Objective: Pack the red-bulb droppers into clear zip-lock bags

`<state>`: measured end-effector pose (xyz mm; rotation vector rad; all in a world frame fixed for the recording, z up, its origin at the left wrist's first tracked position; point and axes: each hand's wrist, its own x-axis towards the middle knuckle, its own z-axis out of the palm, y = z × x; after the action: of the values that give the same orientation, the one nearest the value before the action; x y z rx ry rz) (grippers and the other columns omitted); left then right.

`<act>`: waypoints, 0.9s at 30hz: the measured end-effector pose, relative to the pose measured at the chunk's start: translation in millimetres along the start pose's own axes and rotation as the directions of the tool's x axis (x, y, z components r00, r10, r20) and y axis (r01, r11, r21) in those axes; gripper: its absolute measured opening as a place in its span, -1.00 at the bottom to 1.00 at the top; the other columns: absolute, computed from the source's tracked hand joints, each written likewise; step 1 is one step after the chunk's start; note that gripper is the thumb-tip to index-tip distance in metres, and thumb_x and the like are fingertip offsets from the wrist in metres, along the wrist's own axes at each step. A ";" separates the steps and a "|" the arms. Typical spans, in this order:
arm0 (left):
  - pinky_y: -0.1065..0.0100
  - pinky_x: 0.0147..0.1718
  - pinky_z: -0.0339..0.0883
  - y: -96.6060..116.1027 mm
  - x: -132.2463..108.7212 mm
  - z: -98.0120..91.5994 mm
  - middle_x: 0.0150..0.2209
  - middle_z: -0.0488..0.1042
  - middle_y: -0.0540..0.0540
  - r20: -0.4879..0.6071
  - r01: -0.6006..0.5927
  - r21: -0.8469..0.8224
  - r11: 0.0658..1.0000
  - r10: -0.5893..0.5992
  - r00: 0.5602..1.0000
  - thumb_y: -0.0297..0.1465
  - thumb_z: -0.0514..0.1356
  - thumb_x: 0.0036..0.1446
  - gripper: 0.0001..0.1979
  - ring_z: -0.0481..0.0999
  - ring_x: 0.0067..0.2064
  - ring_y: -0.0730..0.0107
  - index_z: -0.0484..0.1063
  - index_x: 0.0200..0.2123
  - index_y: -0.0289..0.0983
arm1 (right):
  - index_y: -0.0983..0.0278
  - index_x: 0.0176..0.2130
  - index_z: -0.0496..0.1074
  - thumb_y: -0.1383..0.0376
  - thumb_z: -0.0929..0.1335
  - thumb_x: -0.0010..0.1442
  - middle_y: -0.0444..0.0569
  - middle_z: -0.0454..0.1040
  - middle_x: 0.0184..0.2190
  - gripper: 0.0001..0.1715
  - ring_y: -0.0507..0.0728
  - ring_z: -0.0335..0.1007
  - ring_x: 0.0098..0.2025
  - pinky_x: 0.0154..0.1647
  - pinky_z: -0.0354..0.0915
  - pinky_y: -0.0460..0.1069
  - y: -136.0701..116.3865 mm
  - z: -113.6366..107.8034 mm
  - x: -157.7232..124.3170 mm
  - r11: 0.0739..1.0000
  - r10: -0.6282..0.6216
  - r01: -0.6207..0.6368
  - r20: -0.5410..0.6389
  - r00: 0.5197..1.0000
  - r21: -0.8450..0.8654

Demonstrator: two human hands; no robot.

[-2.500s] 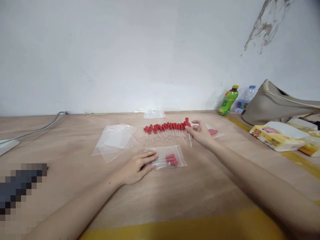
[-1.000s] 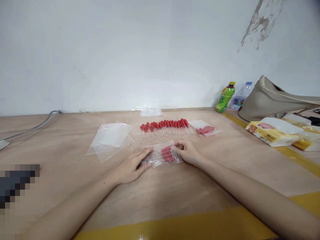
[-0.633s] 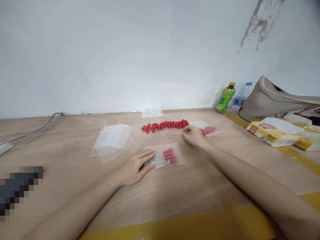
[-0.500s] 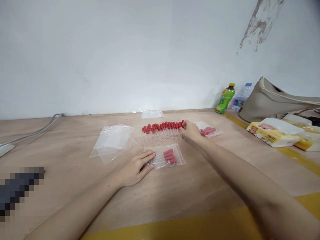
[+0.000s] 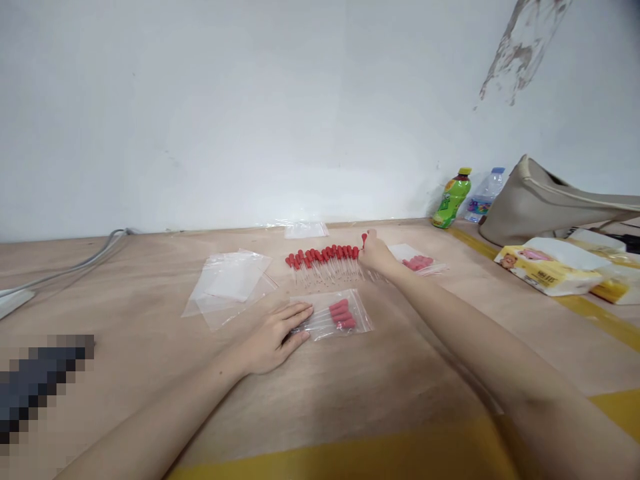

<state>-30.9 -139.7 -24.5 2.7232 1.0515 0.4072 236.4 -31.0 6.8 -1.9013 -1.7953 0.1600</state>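
Observation:
My left hand (image 5: 280, 333) lies stretched out on the table, its fingertips resting on the left end of a clear zip bag (image 5: 361, 308). Inside that bag several droppers with red rubber bulbs (image 5: 343, 313) lie side by side. Beyond it is a row of loose droppers (image 5: 325, 257), bulbs pointing to the wall. At the row's right end my right hand (image 5: 377, 253) is closed on one dropper (image 5: 364, 238), whose red bulb shows above the fingers; its tube is mostly hidden. Just right of this hand lies another bag (image 5: 419, 263) with red-bulbed droppers.
Flat clear bags (image 5: 233, 277) are spread to the left, with another bag (image 5: 306, 230) by the wall. At right stand a green bottle (image 5: 451, 200), a clear bottle (image 5: 485, 195), a beige handbag (image 5: 520, 200) and a yellow tissue pack (image 5: 545, 267). A cable (image 5: 95, 257) runs at left.
My right hand has taken hold of a dropper at the row's right end and lifted it slightly away from the others. My left hand stays on the bag.

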 end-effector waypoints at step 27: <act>0.12 0.13 0.04 -2.3 0.4 2.7 0.17 0.14 -0.09 -0.015 -0.007 0.005 1.000 0.008 1.000 -0.27 -0.07 0.24 -0.57 0.12 0.18 0.26 0.08 0.17 -0.16 | 0.17 -0.21 -0.01 0.37 0.32 -0.08 -0.33 0.29 -0.58 -0.53 0.01 0.40 -0.60 -0.51 0.40 -0.02 9.6 18.8 -99.1 0.146 0.155 -0.171 0.148 0.977 0.974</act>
<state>-31.2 -137.9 -27.5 2.7331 1.0475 0.4273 225.5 -120.6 -39.3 -0.9944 -0.8889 1.1497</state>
